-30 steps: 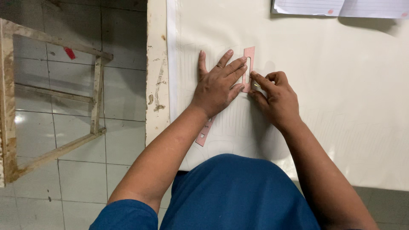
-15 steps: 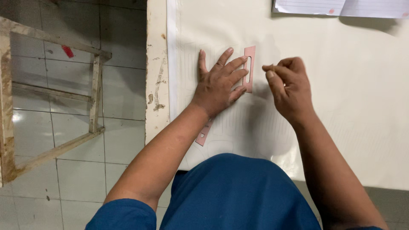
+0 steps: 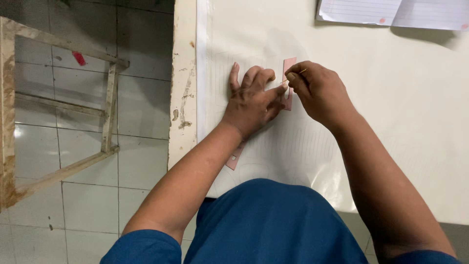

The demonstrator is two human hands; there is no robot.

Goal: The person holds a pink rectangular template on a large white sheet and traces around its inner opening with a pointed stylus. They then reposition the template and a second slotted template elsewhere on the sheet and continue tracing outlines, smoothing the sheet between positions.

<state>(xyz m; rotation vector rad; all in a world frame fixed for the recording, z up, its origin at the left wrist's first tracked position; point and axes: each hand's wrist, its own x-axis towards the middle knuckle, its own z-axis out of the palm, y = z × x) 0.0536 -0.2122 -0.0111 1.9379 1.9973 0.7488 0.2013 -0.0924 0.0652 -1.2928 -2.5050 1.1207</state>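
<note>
Left hand (image 3: 251, 100) flat, fingers spread, pressing pink ruler (image 3: 288, 83) onto sheet (image 3: 391, 112). Right hand (image 3: 317, 90) fingers pinched on thin stick (image 3: 295, 75) beside ruler.

The person wears a blue short-sleeved top (image 3: 273, 220), apparently plain, leaving both forearms bare.

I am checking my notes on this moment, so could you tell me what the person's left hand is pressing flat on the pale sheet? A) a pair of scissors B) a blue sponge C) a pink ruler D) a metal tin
C: the left hand lies spread over a pink ruler, whose ends stick out above the fingers and below the wrist, while the right hand pinches a thin pencil-like stick beside it.
</note>
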